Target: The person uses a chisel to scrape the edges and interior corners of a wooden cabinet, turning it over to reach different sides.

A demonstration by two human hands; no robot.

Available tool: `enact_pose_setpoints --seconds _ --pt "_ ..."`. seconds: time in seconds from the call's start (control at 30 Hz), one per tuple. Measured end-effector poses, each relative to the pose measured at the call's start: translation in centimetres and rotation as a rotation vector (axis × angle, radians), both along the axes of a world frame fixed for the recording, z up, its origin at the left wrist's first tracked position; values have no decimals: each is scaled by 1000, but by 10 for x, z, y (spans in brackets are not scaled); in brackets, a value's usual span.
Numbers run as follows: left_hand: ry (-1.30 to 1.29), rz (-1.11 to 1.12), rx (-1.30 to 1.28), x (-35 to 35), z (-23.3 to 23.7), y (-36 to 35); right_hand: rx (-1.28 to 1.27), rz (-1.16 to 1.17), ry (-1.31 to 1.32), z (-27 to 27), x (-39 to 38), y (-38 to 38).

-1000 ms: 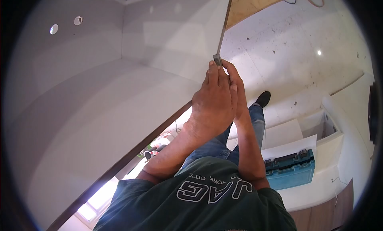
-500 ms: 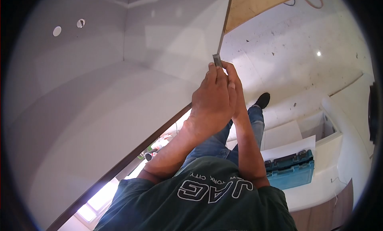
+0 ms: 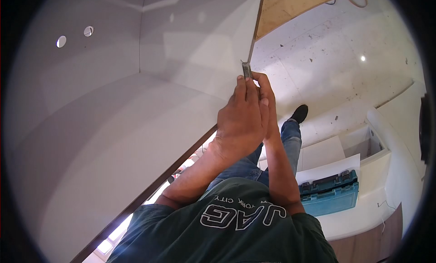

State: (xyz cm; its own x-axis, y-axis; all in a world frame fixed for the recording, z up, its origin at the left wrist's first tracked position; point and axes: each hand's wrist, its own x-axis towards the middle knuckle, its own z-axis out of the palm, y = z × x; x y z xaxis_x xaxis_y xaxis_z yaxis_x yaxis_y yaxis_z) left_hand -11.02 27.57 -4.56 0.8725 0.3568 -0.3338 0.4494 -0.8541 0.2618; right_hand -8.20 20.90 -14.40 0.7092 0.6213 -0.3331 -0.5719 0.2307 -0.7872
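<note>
1. Hands together: left hand overlapped right hand, fingers gathered round the lower part of a small metal piece. Which hand bore the actual grip: could not tell, palms hidden.
2. Metal piece stood out past the fingertips, at the dark edge of the pale panel. Contact along its full length: not clear.
3. Judgement: good work here called for the piece seated squarely on that edge, not rocked towards the pale face, where a slip could have scratched.
4. Light, even pressure looked wiser than force; doubled hands probably helped to steady it.
5. Fingertips sat close to the exposed end. Best kept behind it, in case it was sharp.
6. Teal case lay well apart, beside the person's right arm.
</note>
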Motion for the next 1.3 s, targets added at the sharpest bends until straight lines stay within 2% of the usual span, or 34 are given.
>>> enact_pose_setpoints --seconds 0.1,0.23,0.3,0.33,0.4,0.43,0.5,0.67,0.73,0.77,0.83,0.9,1.17,1.23,1.3 --pt "-35 -16 10 -1 -2 0 74 -52 13 -2 -2 2" --pt "-70 -25 -20 -2 -4 2 44 -113 -71 3 -1 7" --pt "-56 -7 -35 -3 -5 2 -106 -15 -61 7 0 9" --pt "-41 11 -51 -2 -5 3 -105 -20 -68 10 0 11" --pt "-31 25 -76 2 0 2 -350 3 -258 17 -2 12" --pt "-10 45 -104 4 1 3 -352 -2 -262 16 -2 11" --pt "-65 32 -71 -3 -5 0 -203 -69 -137 14 -4 8" --pt "-196 -34 -48 -9 -28 7 -224 -154 -312 4 -1 15" --pt "-161 -177 3 -9 -33 13 -251 -189 -343 15 0 13" --pt "-171 -180 3 -10 -34 12 -231 -158 -305 21 3 9" --pt "-61 11 -110 0 -15 7 -210 -130 -269 25 3 9" --pt "-72 23 -96 2 -12 3 -225 -204 -302 19 -1 15" --pt "70 42 -129 4 -7 3 -160 -207 -267 17 -4 15" --pt "-49 26 -56 0 -12 1 -175 -200 -275 12 -5 18" --pt "-44 28 -67 -1 -11 2 -47 -269 -269 8 -6 22"
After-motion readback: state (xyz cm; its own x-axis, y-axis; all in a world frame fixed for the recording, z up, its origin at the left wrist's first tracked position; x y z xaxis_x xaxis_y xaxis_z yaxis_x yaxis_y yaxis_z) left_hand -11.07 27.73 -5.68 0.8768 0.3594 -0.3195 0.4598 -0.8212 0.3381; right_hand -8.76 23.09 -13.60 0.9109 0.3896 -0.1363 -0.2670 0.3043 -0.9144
